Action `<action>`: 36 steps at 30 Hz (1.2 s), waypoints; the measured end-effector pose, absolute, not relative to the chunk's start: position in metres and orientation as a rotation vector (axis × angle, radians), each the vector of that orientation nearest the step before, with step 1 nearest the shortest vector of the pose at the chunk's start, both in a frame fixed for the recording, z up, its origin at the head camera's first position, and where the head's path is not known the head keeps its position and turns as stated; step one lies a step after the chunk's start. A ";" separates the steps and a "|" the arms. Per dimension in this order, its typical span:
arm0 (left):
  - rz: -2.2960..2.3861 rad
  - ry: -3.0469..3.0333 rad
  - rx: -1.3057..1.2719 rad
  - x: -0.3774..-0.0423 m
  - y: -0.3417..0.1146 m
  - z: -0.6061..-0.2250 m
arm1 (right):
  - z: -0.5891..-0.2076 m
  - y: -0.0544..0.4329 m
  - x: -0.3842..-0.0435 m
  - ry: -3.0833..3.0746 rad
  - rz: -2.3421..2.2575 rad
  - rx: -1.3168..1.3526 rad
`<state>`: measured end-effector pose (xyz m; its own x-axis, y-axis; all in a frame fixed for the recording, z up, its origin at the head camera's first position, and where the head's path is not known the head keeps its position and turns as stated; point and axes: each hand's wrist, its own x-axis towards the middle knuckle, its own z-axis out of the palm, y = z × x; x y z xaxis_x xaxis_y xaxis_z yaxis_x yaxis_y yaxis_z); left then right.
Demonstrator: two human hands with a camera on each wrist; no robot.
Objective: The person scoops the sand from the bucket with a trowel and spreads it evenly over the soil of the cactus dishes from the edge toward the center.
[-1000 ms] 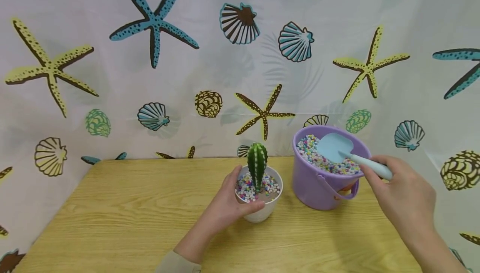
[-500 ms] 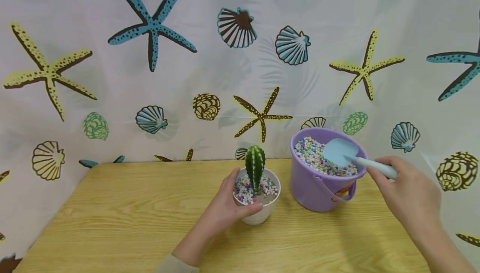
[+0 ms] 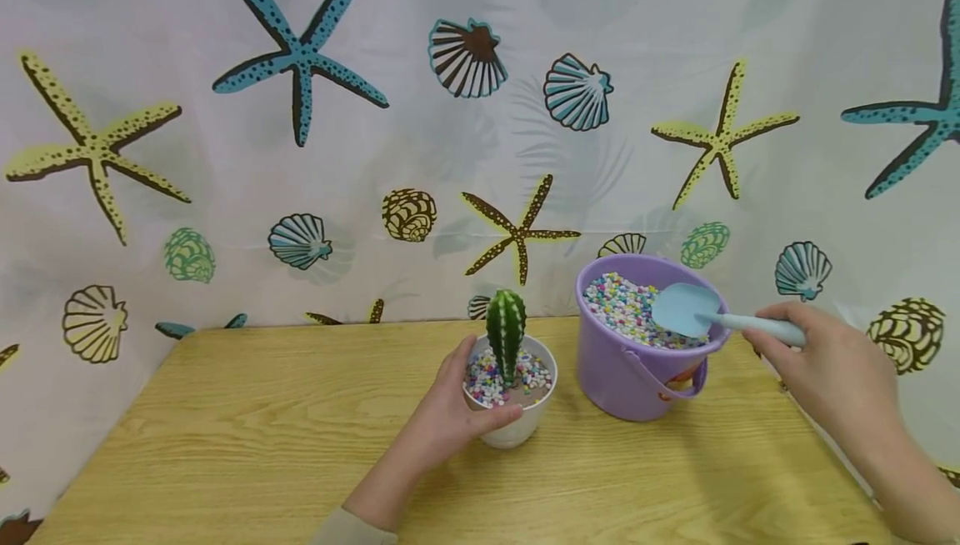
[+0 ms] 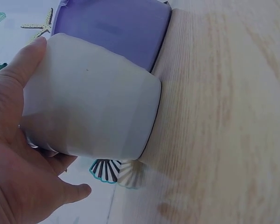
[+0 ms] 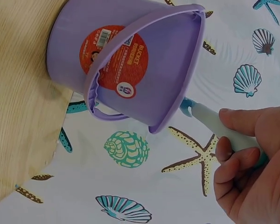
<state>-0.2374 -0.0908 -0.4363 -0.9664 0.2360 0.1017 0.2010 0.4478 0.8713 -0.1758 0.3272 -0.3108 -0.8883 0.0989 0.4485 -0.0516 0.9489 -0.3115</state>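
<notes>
My left hand [image 3: 450, 412] curls round the near left side of a white flowerpot [image 3: 513, 428], its thumb along the front rim. In the pot a green cactus [image 3: 506, 337] stands upright among multicoloured pebbles [image 3: 486, 380], with a bare brownish patch at the front right. My right hand [image 3: 836, 362] grips the handle of a light blue toy shovel [image 3: 686, 310]. The shovel's blade lies over the small multicoloured pebbles [image 3: 622, 303] inside a purple bucket [image 3: 626, 378]. In the right wrist view the fingers wrap the shovel's handle [image 5: 219, 123], and the bucket's wall hides the blade.
Both containers stand on a wooden table [image 3: 285, 420], the bucket close to the right of the pot. The bucket's handle [image 3: 660, 378] hangs down its front. Behind the table hangs a white curtain [image 3: 360, 137] printed with starfish and shells.
The shovel has shifted right across the bucket, its blade moving toward the right rim as my right hand moves right. My left hand keeps its hold on the flowerpot.
</notes>
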 end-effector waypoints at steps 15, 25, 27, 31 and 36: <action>1.588 2.645 0.405 -0.241 -0.095 -0.439 | -0.291 0.339 -0.192 -2.830 0.500 0.014; 1.588 2.636 0.423 -0.239 -0.092 -0.439 | -0.274 0.345 -0.200 -2.934 0.554 -0.010; 1.589 2.633 0.422 -0.239 -0.091 -0.439 | -0.272 0.346 -0.201 -2.948 0.574 -0.016; 1.583 2.636 0.412 -0.239 -0.091 -0.438 | -0.269 0.347 -0.201 -2.972 0.583 -0.028; 1.586 2.633 0.404 -0.239 -0.090 -0.438 | -0.267 0.346 -0.201 -2.991 0.589 -0.056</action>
<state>-0.2394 -0.0902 -0.4378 -0.9652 0.2425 0.0981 0.2001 0.4426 0.8741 -0.2014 0.3457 -0.2673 -0.9951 0.0536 0.0834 0.0179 0.9250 -0.3797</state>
